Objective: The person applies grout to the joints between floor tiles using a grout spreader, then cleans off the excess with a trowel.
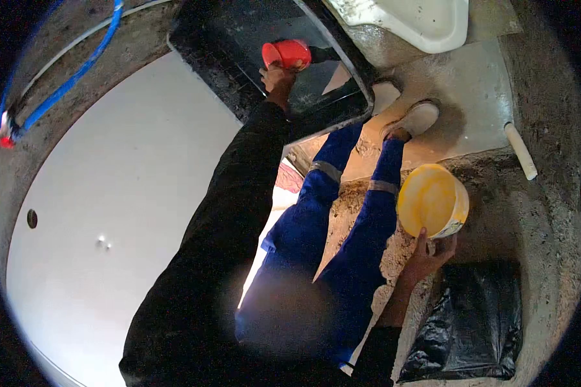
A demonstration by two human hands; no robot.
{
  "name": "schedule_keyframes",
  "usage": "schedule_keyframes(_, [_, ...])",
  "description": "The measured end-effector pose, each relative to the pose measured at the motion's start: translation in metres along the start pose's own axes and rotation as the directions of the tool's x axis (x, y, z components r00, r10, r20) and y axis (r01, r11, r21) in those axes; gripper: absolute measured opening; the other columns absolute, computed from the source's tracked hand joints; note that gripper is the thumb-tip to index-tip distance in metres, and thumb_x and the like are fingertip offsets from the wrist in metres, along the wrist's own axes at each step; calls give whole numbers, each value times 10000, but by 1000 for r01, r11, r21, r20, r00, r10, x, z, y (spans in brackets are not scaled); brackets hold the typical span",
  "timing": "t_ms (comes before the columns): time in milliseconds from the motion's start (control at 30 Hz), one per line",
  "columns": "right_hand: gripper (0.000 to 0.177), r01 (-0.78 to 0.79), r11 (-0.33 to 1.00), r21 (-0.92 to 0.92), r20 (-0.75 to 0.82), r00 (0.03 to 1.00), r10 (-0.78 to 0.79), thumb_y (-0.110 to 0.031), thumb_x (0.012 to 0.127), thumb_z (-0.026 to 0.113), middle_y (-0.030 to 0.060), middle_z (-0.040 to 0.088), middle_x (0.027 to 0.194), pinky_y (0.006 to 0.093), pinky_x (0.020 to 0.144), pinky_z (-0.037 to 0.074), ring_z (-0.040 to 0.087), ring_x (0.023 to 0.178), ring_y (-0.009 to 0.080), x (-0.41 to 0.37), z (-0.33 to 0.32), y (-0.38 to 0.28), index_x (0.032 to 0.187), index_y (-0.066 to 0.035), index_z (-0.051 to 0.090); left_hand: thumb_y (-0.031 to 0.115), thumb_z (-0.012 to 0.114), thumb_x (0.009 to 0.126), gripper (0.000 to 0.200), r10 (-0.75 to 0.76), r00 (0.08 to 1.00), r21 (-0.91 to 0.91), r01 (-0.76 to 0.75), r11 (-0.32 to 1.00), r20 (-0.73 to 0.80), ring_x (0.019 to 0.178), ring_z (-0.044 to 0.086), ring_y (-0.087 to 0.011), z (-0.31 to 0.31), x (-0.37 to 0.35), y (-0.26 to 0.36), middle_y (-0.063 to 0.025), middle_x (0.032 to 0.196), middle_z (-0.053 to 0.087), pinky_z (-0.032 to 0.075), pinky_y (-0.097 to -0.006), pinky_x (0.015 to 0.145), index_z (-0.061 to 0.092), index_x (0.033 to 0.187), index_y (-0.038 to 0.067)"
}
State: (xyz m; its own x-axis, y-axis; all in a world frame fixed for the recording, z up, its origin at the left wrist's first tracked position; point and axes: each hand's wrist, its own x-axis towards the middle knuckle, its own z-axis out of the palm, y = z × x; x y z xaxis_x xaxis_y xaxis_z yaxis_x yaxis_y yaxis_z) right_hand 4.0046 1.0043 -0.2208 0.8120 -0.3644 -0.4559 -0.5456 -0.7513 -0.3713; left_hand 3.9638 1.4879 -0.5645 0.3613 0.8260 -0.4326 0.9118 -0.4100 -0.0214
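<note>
My left hand point(277, 82) is closed around a small red cup point(293, 54), tilted on its side over a black tub point(232, 97). Dark liquid seems to lie in the tub, though its depth is hard to tell. At the right, my right hand point(426, 258) grips a yellow plastic bucket point(432, 201) by its rim, thumb on the inside. The bucket leans with its mouth toward me, and pale streaks mark its inner wall. A patch of print shows on its outer side.
A large white panel point(122, 193) lies left. Blue hose point(77, 80) runs at upper left. A white ceramic basin point(426, 22) stands at the top, a short pale pipe point(520, 151) at the right, and a black plastic bag point(474, 329) at lower right. My shoes point(416, 120) are on wet concrete.
</note>
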Motion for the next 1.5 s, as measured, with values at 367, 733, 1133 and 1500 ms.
schedule_keyframes(367, [741, -135, 924, 358, 186, 980, 71, -96, 884, 793, 106, 512, 1224, 322, 825, 484, 488, 966, 170, -1, 34, -6, 1491, -9, 377, 413, 643, 961, 387, -59, 916, -410, 235, 881, 398, 663, 729, -310, -31, -12, 9, -134, 848, 734, 581, -474, 581, 704, 1035, 39])
schedule_keyframes(733, [716, -206, 853, 480, 247, 964, 93, -169, 910, 771, 173, 510, 1387, 416, 1043, 449, 516, 1260, 281, 37, 41, -37, 1497, -24, 388, 277, 831, 846, 296, 199, 936, -739, 87, 669, 290, 633, 728, -241, -63, -75, 27, -107, 745, 726, 561, -346, 543, 694, 914, 23])
schedule_keyframes(1133, [788, -500, 559, 662, 509, 847, 155, -177, 917, 752, 113, 581, 1374, 419, 972, 514, 588, 1206, 240, 126, 109, -32, 1564, -137, 304, 93, 725, 868, 148, 812, 581, -178, -806, 565, -50, 816, 689, -358, -239, -160, 62, -123, 897, 677, 555, -432, 671, 737, 1016, 99])
schedule_keyframes(1500, [806, -380, 378, 844, 447, 888, -106, -88, 892, 760, 157, 596, 1307, 345, 966, 527, 610, 1164, 245, 161, 144, -56, 1534, -47, 274, 165, 719, 867, 147, 951, 237, -247, -927, 282, 199, 738, 680, -302, -290, -198, 190, -85, 852, 651, 559, -422, 642, 730, 997, 97])
